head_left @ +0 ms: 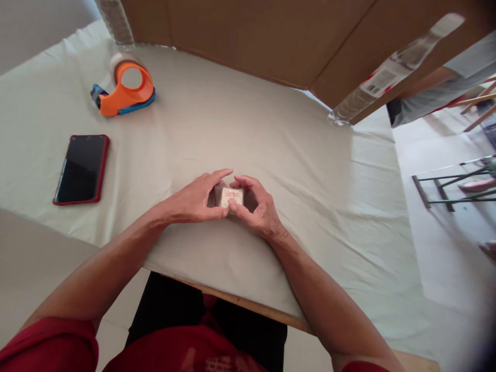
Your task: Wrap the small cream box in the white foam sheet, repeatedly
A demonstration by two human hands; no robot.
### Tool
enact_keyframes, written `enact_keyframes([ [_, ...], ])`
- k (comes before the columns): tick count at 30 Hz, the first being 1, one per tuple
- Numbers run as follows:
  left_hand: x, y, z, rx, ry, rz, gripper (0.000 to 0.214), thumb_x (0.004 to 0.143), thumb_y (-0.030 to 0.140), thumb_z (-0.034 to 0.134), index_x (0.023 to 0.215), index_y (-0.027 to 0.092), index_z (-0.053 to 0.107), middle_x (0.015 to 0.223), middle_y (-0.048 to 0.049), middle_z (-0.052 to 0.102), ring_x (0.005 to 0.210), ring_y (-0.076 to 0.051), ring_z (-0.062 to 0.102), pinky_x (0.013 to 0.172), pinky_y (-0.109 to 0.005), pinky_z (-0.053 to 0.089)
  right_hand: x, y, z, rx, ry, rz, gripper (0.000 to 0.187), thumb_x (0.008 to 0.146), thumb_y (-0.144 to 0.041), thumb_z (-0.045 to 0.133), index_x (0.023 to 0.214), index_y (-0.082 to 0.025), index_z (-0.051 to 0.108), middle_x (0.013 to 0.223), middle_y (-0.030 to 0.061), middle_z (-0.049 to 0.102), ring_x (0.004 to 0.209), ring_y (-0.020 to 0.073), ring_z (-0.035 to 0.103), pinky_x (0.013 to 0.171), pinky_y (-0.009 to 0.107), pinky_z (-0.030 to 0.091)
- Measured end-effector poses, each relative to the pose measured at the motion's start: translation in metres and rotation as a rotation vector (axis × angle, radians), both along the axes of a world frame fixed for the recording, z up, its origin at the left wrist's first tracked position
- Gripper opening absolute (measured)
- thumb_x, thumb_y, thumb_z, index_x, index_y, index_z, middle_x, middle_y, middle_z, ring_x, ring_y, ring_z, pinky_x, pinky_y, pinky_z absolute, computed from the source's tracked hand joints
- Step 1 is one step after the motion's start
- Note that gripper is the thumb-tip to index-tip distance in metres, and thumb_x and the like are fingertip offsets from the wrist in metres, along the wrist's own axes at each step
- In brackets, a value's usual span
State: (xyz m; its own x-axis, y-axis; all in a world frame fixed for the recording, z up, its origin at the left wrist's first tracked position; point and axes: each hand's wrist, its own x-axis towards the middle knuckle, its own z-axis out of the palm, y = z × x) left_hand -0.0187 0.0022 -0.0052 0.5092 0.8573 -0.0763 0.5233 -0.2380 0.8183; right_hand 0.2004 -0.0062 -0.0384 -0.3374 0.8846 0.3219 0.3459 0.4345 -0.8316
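A small pale square packet with red print sits between both hands, just above the cloth-covered table. My left hand grips its left side, thumb in front and fingers curled over the top. From the right, my right hand pinches the packet with thumb and curled fingers. Both forearms reach in from the near table edge.
A phone in a red case lies face up at the left. An orange tape dispenser rests at the far left. A large cardboard box with clear tape hanging from it fills the back. Metal frames stand on the floor at right.
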Motion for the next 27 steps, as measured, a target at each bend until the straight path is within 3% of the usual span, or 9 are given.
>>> enact_keyframes([
  [4, 0.003, -0.002, 0.001, 0.034, -0.048, -0.024, 0.087, 0.078, 0.038, 0.068, 0.156, 0.020, 0.034, 0.143, -0.0128, 0.056, 0.126, -0.029, 0.056, 0.108, -0.042, 0.047, 0.001, -0.003, -0.001, 0.031, -0.007, -0.043, 0.043, 0.083, -0.037, 0.072, 0.123, -0.027, 0.060, 0.114, 0.0073, 0.074, 0.106, 0.0261, 0.068, 0.097, 0.046, 0.051],
  [9, 0.005, -0.003, -0.003, 0.063, -0.094, -0.020, 0.089, 0.075, 0.030, 0.070, 0.156, 0.023, 0.034, 0.133, -0.0100, 0.061, 0.117, -0.025, 0.061, 0.100, -0.037, 0.051, 0.000, -0.003, -0.001, 0.038, 0.013, -0.103, 0.024, 0.083, -0.036, 0.073, 0.104, -0.025, 0.067, 0.104, 0.0058, 0.076, 0.095, 0.0236, 0.069, 0.090, 0.042, 0.053],
  [13, 0.007, -0.005, -0.007, 0.137, -0.121, -0.045, 0.089, 0.075, 0.026, 0.069, 0.156, 0.023, 0.034, 0.135, -0.0104, 0.060, 0.118, -0.025, 0.060, 0.104, -0.037, 0.049, -0.004, -0.002, 0.004, 0.114, 0.046, -0.140, 0.007, 0.089, -0.032, 0.068, 0.088, -0.025, 0.068, 0.093, 0.0036, 0.077, 0.091, 0.0214, 0.071, 0.092, 0.040, 0.051],
  [16, 0.010, -0.007, -0.009, 0.201, -0.162, -0.071, 0.088, 0.075, 0.022, 0.068, 0.156, 0.023, 0.033, 0.141, -0.0111, 0.056, 0.121, -0.025, 0.059, 0.106, -0.037, 0.048, -0.007, -0.002, 0.009, 0.127, 0.095, -0.194, 0.014, 0.094, -0.032, 0.063, 0.083, -0.025, 0.068, 0.093, 0.0029, 0.077, 0.092, 0.0201, 0.071, 0.093, 0.039, 0.050],
  [19, 0.011, -0.008, -0.011, 0.215, -0.191, -0.085, 0.090, 0.075, 0.019, 0.067, 0.157, 0.024, 0.030, 0.144, -0.0117, 0.053, 0.121, -0.024, 0.058, 0.105, -0.037, 0.048, -0.006, -0.001, 0.012, 0.036, 0.166, -0.209, 0.014, 0.095, -0.033, 0.062, 0.086, -0.025, 0.069, 0.096, 0.0021, 0.077, 0.093, 0.0188, 0.070, 0.090, 0.036, 0.051],
  [23, 0.009, -0.006, -0.014, 0.143, -0.258, -0.116, 0.093, 0.076, 0.019, 0.069, 0.159, 0.027, 0.029, 0.148, -0.0122, 0.049, 0.127, -0.027, 0.054, 0.110, -0.042, 0.044, -0.003, 0.003, 0.013, -0.079, 0.277, -0.230, 0.013, 0.094, -0.034, 0.063, 0.088, -0.024, 0.069, 0.093, 0.0010, 0.075, 0.091, 0.0170, 0.068, 0.087, 0.033, 0.051],
  [27, 0.007, -0.004, -0.015, -0.066, -0.387, -0.107, 0.095, 0.077, 0.031, 0.078, 0.159, 0.031, 0.029, 0.147, -0.0120, 0.050, 0.128, -0.029, 0.054, 0.110, -0.046, 0.043, -0.002, 0.006, 0.017, -0.106, 0.305, -0.272, 0.019, 0.093, -0.039, 0.064, 0.083, -0.023, 0.067, 0.084, 0.0001, 0.071, 0.082, 0.0159, 0.065, 0.082, 0.032, 0.051],
])
